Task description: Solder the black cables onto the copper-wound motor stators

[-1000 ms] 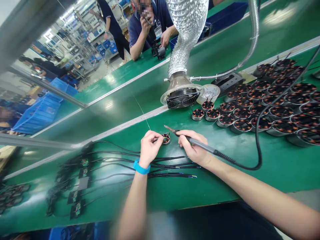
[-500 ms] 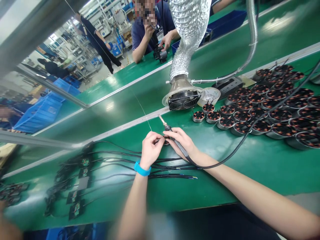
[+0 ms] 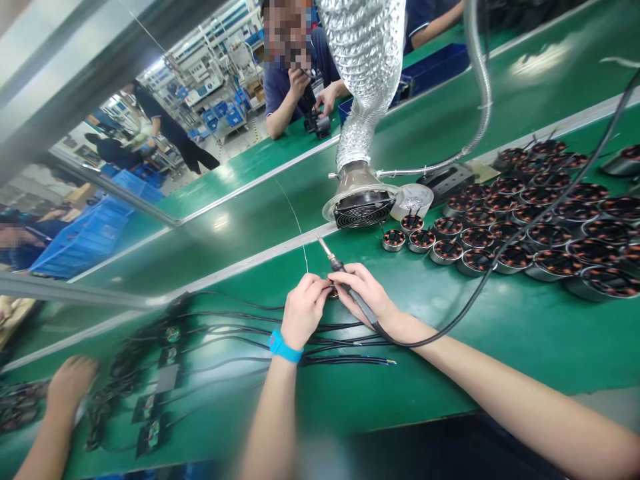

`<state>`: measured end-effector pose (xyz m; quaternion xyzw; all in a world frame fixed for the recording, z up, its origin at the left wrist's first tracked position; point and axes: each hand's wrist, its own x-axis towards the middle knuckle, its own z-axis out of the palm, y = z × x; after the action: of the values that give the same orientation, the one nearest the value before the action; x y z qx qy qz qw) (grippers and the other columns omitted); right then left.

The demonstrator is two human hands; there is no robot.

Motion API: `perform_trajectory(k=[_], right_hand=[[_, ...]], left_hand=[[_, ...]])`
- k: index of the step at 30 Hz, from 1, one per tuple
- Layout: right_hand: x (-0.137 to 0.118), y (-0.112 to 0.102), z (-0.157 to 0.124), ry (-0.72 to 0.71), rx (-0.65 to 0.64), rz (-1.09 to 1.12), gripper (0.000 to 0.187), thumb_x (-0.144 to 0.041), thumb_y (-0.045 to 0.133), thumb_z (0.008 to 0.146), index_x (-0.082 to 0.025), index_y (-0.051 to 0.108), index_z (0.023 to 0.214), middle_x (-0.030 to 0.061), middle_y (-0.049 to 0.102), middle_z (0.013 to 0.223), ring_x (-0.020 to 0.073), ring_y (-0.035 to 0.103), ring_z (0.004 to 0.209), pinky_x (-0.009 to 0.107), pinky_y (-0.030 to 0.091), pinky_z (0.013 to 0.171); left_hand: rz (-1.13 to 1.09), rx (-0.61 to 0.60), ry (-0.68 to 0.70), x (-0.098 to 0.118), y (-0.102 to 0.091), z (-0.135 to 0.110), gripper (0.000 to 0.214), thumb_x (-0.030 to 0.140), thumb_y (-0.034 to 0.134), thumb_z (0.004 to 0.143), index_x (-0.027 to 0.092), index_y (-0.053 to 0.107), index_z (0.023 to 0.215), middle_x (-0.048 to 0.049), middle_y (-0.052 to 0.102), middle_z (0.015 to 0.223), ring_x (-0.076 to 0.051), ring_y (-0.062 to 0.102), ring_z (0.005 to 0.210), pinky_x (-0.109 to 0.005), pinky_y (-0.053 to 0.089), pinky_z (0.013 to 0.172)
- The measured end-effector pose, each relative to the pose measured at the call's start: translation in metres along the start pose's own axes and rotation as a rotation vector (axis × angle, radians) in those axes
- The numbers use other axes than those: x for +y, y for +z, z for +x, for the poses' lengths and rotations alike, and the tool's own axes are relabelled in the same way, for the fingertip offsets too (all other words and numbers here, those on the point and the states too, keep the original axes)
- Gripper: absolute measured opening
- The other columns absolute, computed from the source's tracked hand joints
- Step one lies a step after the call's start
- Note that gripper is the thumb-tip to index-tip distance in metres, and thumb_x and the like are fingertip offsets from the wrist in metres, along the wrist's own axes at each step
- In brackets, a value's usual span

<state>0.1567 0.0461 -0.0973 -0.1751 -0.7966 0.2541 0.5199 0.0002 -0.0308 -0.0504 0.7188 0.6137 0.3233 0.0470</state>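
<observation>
My left hand [image 3: 303, 308], with a blue wristband, is pinched closed over a small motor stator [image 3: 332, 291] on the green belt; a thin solder wire [image 3: 300, 235] rises from its fingers. My right hand [image 3: 364, 291] is closed round a soldering iron [image 3: 336, 264] whose tip points up and away to the left, its black cord [image 3: 505, 257] looping off to the right. The fingers of both hands meet over the stator and hide most of it. Black leads with bared ends [image 3: 350, 343] lie under my wrists.
A fume extractor fan [image 3: 361, 208] on a foil hose stands just behind. Several rows of wound stators [image 3: 525, 223] fill the right side. Small boards with black cables [image 3: 155, 373] lie left, where another person's hand [image 3: 70, 383] reaches in. A person sits across the belt.
My right hand turned the iron so its tip points up and away, and its fingers moved onto the stator beside my left hand. Another person's hand appeared at lower left.
</observation>
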Motion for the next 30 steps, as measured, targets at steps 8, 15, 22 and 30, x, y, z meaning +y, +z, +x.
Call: perform_trajectory(k=[8,15,22,30], right_hand=[[-0.005,-0.002,0.003,0.023,-0.001,0.033,0.040,-0.010,0.051,0.096,-0.028,0.053,0.132,0.0070,0.055,0.108,0.0172,0.064,0.093,0.030,0.059,0.082],[0.002,-0.004,0.000,-0.023,-0.102,-0.023,0.042,-0.011,0.046,0.098,-0.028,0.053,0.135,0.0073,0.055,0.108,0.0188,0.063,0.095,0.031,0.057,0.082],[0.001,-0.010,0.000,-0.077,-0.174,-0.062,0.039,-0.015,0.044,0.101,-0.027,0.054,0.137,0.0085,0.060,0.109,0.0201,0.061,0.100,0.033,0.056,0.088],[0.006,-0.005,0.003,0.035,0.034,-0.019,0.035,-0.013,0.050,0.097,-0.025,0.057,0.129,0.0084,0.059,0.106,0.0177,0.064,0.091,0.030,0.057,0.079]], left_hand=[[0.034,-0.064,-0.028,0.000,-0.002,0.001,0.019,0.022,0.048,0.101,0.019,0.067,0.098,-0.0046,0.064,0.094,-0.014,0.063,0.082,-0.025,0.051,0.076],[0.130,-0.130,-0.020,0.005,-0.003,0.006,0.023,0.023,0.042,0.103,0.018,0.062,0.094,-0.0045,0.060,0.090,-0.015,0.059,0.078,-0.027,0.048,0.073],[0.023,-0.135,-0.050,0.003,-0.002,0.008,0.024,0.022,0.040,0.103,0.019,0.058,0.087,-0.0047,0.059,0.090,-0.015,0.058,0.079,-0.028,0.048,0.074],[-0.133,0.019,-0.146,0.003,0.012,0.013,0.020,0.019,0.049,0.099,0.019,0.062,0.083,-0.0067,0.066,0.100,-0.019,0.062,0.096,-0.032,0.048,0.088]])
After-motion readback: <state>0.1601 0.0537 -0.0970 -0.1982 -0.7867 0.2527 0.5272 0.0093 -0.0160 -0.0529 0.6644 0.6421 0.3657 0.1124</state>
